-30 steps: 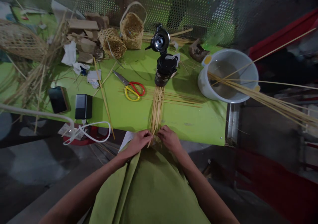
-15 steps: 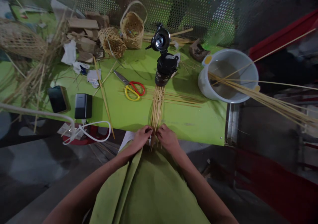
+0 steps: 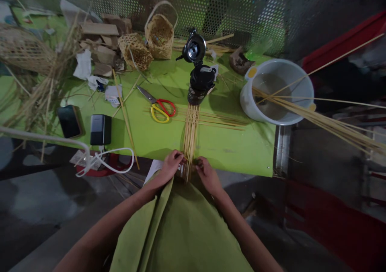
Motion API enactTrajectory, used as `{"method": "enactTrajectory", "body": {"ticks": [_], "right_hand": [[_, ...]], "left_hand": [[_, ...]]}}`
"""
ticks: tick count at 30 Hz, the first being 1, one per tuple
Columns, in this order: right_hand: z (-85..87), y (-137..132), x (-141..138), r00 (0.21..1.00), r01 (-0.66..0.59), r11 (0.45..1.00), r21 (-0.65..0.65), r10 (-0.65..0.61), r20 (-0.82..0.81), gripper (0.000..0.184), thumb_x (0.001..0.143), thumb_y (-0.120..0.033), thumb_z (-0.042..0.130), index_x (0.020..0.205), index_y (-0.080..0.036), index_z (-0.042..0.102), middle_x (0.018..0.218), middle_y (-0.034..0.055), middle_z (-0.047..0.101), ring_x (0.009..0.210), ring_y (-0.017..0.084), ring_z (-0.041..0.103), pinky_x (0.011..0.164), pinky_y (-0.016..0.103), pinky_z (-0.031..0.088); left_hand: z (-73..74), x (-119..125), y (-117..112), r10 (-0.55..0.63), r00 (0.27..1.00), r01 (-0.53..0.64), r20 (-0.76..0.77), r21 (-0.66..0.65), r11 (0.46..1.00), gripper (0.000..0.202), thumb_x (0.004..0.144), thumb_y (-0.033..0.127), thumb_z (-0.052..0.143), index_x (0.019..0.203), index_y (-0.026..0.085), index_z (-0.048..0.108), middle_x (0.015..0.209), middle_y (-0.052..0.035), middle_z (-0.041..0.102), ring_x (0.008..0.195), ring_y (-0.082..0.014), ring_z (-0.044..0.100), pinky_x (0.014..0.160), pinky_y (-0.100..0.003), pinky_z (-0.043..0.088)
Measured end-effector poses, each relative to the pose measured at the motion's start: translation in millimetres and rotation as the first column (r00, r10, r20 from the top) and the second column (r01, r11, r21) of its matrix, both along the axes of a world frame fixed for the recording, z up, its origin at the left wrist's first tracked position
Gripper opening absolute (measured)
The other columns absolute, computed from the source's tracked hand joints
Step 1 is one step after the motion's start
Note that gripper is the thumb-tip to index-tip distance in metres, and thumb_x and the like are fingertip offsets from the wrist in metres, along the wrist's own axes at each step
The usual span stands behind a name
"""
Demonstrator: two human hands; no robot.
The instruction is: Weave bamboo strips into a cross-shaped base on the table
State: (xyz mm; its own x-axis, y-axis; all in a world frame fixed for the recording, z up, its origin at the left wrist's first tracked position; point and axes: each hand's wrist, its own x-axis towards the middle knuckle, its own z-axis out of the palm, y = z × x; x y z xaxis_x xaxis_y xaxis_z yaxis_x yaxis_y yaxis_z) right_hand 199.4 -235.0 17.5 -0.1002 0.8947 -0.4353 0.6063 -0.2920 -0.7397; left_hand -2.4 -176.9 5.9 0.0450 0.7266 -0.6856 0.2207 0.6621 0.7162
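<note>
A bundle of thin bamboo strips (image 3: 189, 133) runs from under a black lidded bottle (image 3: 197, 87) over the green table's front edge toward my apron. My left hand (image 3: 171, 165) is at the bundle's left side near that edge, its thumb and fingertips pinched on a strip. Just right of the bundle is my right hand (image 3: 208, 176), with its fingers curled together; what they hold, if anything, is too dark to see. More bamboo strips (image 3: 223, 121) lie crosswise on the table beneath the bundle. Scissors (image 3: 158, 104) with red and yellow handles rest left of the bottle.
A white bucket (image 3: 245, 101) with water and long strips stands at the right. Two small woven baskets (image 3: 159, 33) sit at the back. A phone (image 3: 69, 121), a power bank (image 3: 101, 129) with a white cable and a pile of loose strips (image 3: 52, 75) are at the left.
My right hand has moved slightly right and down, away from the bundle. The strips' near ends have shifted a little to the right. My left hand stays almost in place.
</note>
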Motion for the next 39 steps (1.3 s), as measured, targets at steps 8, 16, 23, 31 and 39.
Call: {"method": "enactTrajectory", "body": {"ticks": [8,16,23,31,39], "right_hand": [[8.4,-2,55,0.987,-0.101,0.973,-0.206,0.125,0.103,0.03,0.098,-0.043,0.046,0.092,-0.024,0.069,0.087,0.0048,0.074,0.078,0.023,0.067,0.069,0.029,0.043],[18.7,9,103,0.968,-0.088,0.964,-0.251,0.142,0.209,0.034,0.095,-0.047,0.049,0.076,-0.023,0.063,0.064,0.0008,0.064,0.063,0.02,0.059,0.06,0.028,0.034],[8.1,53,104,0.886,-0.139,0.978,0.157,0.052,0.461,0.023,0.097,-0.035,0.053,0.083,-0.022,0.067,0.091,0.0096,0.068,0.088,0.026,0.059,0.078,0.035,0.041],[0.3,70,18,0.989,-0.095,0.956,0.277,0.06,0.132,0.022,0.095,-0.017,0.058,0.106,-0.025,0.075,0.104,0.0084,0.067,0.099,0.026,0.062,0.091,0.039,0.05],[-1.8,75,-43,0.993,-0.12,0.964,0.236,0.115,0.034,0.019,0.092,-0.01,0.058,0.097,-0.02,0.074,0.1,0.0075,0.065,0.093,0.023,0.064,0.087,0.036,0.053]], "left_hand": [[1.5,0,3,0.157,0.987,-0.155,0.032,-0.047,0.987,0.013,0.084,0.031,0.064,0.081,0.018,0.064,0.074,-0.0041,0.072,0.061,-0.0146,0.064,0.06,-0.025,0.049],[5.1,-6,15,0.285,0.959,-0.282,0.012,-0.1,0.954,0.008,0.085,0.024,0.064,0.082,0.019,0.06,0.074,-0.003,0.071,0.056,-0.0128,0.063,0.053,-0.023,0.047],[8.2,-10,17,0.263,0.965,-0.261,0.018,-0.074,0.963,0.012,0.086,0.03,0.064,0.082,0.019,0.061,0.075,-0.0036,0.071,0.062,-0.0145,0.066,0.059,-0.025,0.051],[10.0,-8,11,0.244,0.969,-0.244,0.042,0.011,0.97,0.023,0.086,0.042,0.061,0.087,0.02,0.06,0.084,-0.0047,0.072,0.071,-0.0165,0.067,0.067,-0.029,0.053],[18.8,-6,7,0.126,0.988,-0.111,-0.093,0.147,0.983,0.022,0.092,0.04,0.059,0.094,0.019,0.065,0.092,-0.0051,0.073,0.085,-0.0196,0.069,0.08,-0.031,0.054]]}}
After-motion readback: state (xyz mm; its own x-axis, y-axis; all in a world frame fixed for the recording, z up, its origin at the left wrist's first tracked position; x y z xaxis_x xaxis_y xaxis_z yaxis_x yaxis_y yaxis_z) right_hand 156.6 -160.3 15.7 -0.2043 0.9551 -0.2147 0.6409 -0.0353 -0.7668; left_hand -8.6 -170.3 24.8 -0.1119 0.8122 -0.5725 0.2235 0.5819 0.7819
